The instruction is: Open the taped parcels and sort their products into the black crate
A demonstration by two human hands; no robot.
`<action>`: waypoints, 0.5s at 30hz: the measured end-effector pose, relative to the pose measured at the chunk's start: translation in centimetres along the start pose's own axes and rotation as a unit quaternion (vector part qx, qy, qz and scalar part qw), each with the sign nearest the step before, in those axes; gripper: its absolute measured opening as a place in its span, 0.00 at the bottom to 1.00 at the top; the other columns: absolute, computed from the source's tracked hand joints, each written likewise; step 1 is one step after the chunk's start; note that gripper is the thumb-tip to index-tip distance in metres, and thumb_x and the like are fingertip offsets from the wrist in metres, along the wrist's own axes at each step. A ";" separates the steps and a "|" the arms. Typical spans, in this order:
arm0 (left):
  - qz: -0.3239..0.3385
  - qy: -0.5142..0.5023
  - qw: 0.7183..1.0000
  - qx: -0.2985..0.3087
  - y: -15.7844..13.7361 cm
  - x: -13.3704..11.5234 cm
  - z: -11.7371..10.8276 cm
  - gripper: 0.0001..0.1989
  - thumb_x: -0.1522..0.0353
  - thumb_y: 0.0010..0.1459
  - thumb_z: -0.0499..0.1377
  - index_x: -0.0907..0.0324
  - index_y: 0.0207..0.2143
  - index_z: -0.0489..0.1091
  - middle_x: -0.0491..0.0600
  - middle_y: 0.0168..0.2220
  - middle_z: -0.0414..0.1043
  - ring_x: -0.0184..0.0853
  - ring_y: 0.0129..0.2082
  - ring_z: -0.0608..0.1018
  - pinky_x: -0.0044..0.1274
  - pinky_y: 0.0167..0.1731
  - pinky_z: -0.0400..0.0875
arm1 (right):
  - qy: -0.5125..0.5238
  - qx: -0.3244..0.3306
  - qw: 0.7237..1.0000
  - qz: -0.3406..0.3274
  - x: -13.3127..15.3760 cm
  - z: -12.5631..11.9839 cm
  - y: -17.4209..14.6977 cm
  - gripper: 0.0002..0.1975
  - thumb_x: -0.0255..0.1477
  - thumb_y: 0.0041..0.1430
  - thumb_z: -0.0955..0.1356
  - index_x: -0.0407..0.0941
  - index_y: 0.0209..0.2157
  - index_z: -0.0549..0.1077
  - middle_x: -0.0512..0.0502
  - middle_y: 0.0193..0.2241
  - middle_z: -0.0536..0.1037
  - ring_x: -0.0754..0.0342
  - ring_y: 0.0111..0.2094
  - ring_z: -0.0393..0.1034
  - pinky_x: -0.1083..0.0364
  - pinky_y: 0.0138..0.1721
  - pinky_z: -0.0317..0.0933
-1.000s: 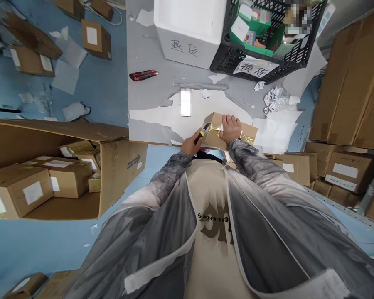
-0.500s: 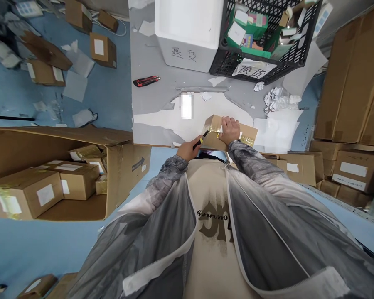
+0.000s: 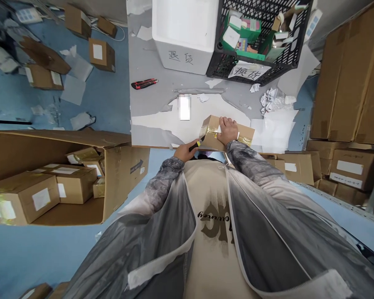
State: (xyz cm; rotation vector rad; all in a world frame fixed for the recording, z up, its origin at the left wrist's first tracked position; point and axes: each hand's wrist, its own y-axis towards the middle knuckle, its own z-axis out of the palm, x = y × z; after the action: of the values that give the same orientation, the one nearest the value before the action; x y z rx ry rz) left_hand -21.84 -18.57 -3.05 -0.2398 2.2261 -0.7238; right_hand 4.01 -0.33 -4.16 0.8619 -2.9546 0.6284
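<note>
Cardboard box (image 3: pixel 214 142) at table's (image 3: pixel 149 101) near edge; right hand (image 3: pixel 228 130) lies over it, probably steadying, cannot tell if clamped; left hand (image 3: pixel 183 153) clamped round knife (image 3: pixel 194 145).

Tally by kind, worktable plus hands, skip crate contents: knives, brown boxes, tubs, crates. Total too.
Knives: 2 (black-and-yellow knife in the left hand, red-and-black knife on the worktable)
Brown box: 1, under the right hand
White tub: 1
Black crate: 1
Total: 5
</note>
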 end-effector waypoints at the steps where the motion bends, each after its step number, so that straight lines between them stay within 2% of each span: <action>1: 0.000 0.023 1.000 0.012 0.0 -0.3 -0.2 0.34 0.56 0.85 0.60 0.44 0.87 0.69 0.53 0.65 0.91 0.54 0.61 0.92 0.34 0.60 0.84 | -0.002 0.002 1.000 0.000 0.1 -0.1 -0.1 0.48 0.29 0.69 0.70 0.28 0.86 0.63 0.19 0.82 0.70 0.21 0.77 0.63 0.24 0.80 0.55; 4: -0.003 0.110 0.993 0.042 -0.4 -1.3 -0.9 0.34 0.55 0.86 0.57 0.44 0.89 0.66 0.58 0.58 0.93 0.57 0.57 0.92 0.35 0.56 0.82 | -0.008 0.013 1.000 0.004 0.4 -0.5 -0.3 0.48 0.30 0.69 0.70 0.28 0.86 0.63 0.19 0.82 0.70 0.21 0.76 0.64 0.25 0.79 0.56; 7: 0.001 0.167 0.984 0.057 -0.8 -2.6 -1.7 0.35 0.56 0.87 0.53 0.43 0.90 0.63 0.62 0.57 0.91 0.58 0.55 0.91 0.37 0.54 0.80 | -0.019 0.035 0.999 0.000 0.1 -1.5 0.3 0.48 0.30 0.70 0.71 0.28 0.86 0.63 0.19 0.81 0.72 0.21 0.74 0.66 0.27 0.76 0.62; 11: 0.013 0.178 0.983 0.051 -0.9 -4.2 -2.0 0.35 0.60 0.86 0.51 0.43 0.90 0.62 0.65 0.57 0.89 0.58 0.54 0.91 0.39 0.55 0.78 | -0.034 0.096 0.995 -0.024 -0.8 -3.6 2.0 0.46 0.30 0.71 0.71 0.33 0.86 0.65 0.22 0.75 0.78 0.26 0.70 0.73 0.35 0.69 0.70; 15: 0.026 0.175 0.983 0.050 -0.8 -5.1 -1.2 0.34 0.62 0.85 0.52 0.45 0.89 0.64 0.66 0.57 0.89 0.57 0.53 0.91 0.39 0.54 0.78 | -0.050 0.141 0.987 -0.056 -1.1 -5.6 3.0 0.45 0.28 0.72 0.71 0.31 0.86 0.65 0.22 0.75 0.80 0.28 0.69 0.76 0.40 0.66 0.73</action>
State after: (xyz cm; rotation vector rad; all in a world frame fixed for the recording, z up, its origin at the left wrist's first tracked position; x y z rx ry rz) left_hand -19.26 -16.82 1.19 -0.0006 2.5060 -0.9034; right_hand 2.76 4.65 -0.31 1.1000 -2.9213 1.0439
